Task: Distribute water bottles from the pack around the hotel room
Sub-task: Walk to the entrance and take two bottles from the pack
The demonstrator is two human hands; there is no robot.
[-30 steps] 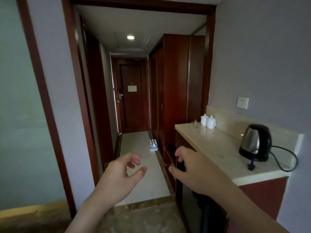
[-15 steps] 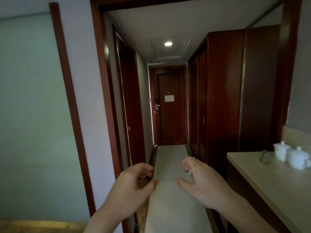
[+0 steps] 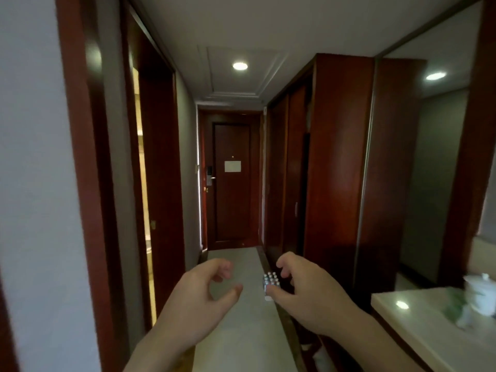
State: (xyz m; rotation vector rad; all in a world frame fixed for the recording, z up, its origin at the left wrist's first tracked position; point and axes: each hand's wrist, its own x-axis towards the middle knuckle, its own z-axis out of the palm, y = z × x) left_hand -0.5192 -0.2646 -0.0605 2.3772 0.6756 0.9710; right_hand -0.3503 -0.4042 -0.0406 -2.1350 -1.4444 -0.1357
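A shrink-wrapped pack of water bottles (image 3: 270,283) with white caps stands on the pale hallway floor (image 3: 241,331), by the right-hand wardrobe. It is some way ahead of me, and my right hand (image 3: 308,296) partly covers it in the image. My left hand (image 3: 204,299) is raised to the left of it. Both hands are empty, with fingers loosely curled and apart, and neither touches the pack.
A narrow corridor leads to a dark wooden entry door (image 3: 232,183). A tall red-brown wardrobe (image 3: 335,170) lines the right side. A doorway (image 3: 142,183) opens on the left. A stone counter (image 3: 429,326) with white cups (image 3: 480,294) sits at right.
I have moved forward into the corridor; the door and wardrobe look closer. The kettle has left the view. The pack shows again between my hands, which stay raised and empty.
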